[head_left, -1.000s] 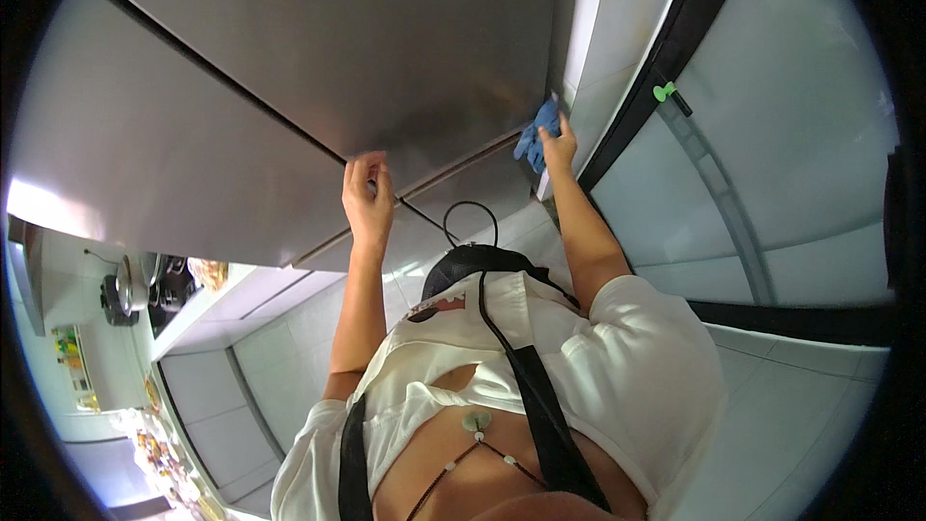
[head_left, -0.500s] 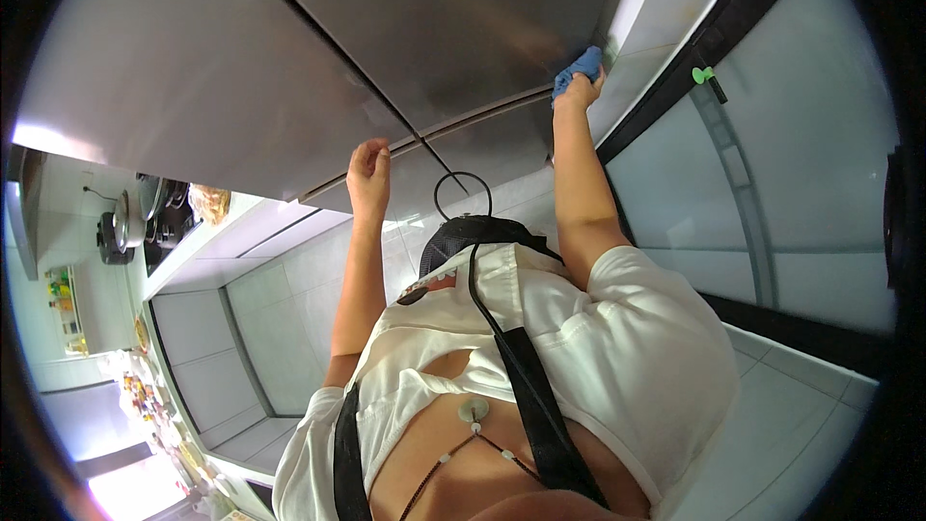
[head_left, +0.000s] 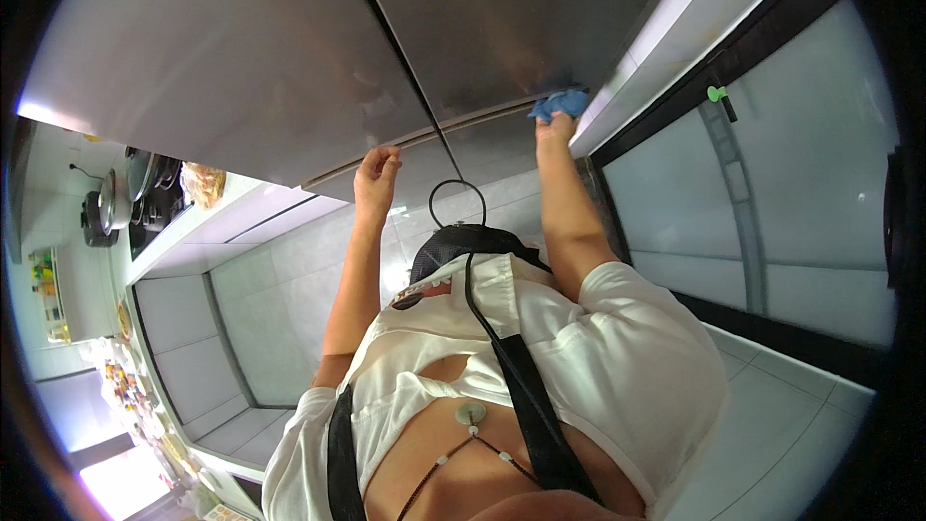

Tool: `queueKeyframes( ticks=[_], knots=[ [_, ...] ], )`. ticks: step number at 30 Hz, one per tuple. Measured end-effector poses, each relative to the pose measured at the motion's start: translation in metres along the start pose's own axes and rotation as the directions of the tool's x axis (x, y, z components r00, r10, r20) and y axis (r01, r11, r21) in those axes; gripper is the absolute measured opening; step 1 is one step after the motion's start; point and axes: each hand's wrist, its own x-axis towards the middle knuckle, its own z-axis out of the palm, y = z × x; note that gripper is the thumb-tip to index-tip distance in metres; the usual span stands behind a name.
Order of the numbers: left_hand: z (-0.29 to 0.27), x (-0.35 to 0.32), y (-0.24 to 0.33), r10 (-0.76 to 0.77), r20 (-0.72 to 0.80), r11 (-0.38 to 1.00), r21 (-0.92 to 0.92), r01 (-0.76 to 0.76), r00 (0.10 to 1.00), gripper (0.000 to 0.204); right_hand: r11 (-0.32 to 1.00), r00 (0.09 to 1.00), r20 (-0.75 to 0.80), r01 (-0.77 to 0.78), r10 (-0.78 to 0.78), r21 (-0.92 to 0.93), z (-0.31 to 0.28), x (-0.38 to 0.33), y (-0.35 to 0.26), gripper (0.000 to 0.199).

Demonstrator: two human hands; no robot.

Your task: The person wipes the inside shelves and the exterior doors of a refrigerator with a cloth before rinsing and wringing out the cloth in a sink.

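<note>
A large grey refrigerator with glossy panels stands in front of me, its left door [head_left: 241, 58] and right door [head_left: 521, 19] parted by a dark vertical gap. My right hand [head_left: 555, 127] grips a crumpled blue cloth [head_left: 559, 104] and presses it to the lower edge of the right door, close to the outer corner. My left hand [head_left: 377, 181] is by the lower edge of the left door, fingers curled in, with nothing visible in them. Whether its fingertips touch the door edge I cannot tell. Below both doors runs a horizontal seam above the lower panels [head_left: 492, 147].
To the right is a frosted glass door [head_left: 666, 203] in a black frame, with a green knob-like piece [head_left: 717, 94]. A white tiled wall [head_left: 666, 68] borders the refrigerator. On the left, a counter [head_left: 207, 217] bears a stove, pots [head_left: 114, 207] and a bag [head_left: 203, 183].
My right hand has moved with the blue cloth slightly left and down along the door's lower edge. My left hand has stayed near the left door's edge. The view has shifted a little.
</note>
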Motion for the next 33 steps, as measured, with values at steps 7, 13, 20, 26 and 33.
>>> queueKeyframes(
  ticks=[7,13,20,26,33],
  knots=[
    [-0.05,-0.006,0.008,0.003,-0.015,0.999,0.032,-0.003,1.0,0.016,0.906,0.999,0.033,0.027,-0.015,-0.423,0.015,-0.113,0.084,0.016],
    [-0.077,-0.004,-0.015,-0.027,-0.006,0.998,0.058,0.028,1.0,0.016,0.328,0.807,0.086,-0.138,0.584,-0.935,0.033,-0.212,0.1,0.026],
    [-0.058,-0.002,-0.02,-0.034,-0.05,0.999,-0.001,0.034,0.998,0.016,0.244,0.74,0.281,0.162,0.611,-0.956,-0.049,-0.097,0.1,0.035],
    [-0.012,0.0,-0.03,-0.084,-0.082,0.995,-0.064,0.079,0.993,0.017,-0.007,0.893,0.443,0.444,-0.082,-0.896,-0.068,0.0,-0.03,0.047],
    [0.032,0.007,-0.038,-0.123,-0.059,0.992,-0.037,0.121,0.991,0.015,-0.186,0.728,0.633,0.605,-0.263,-0.774,-0.032,0.034,-0.073,0.05]
  ],
)
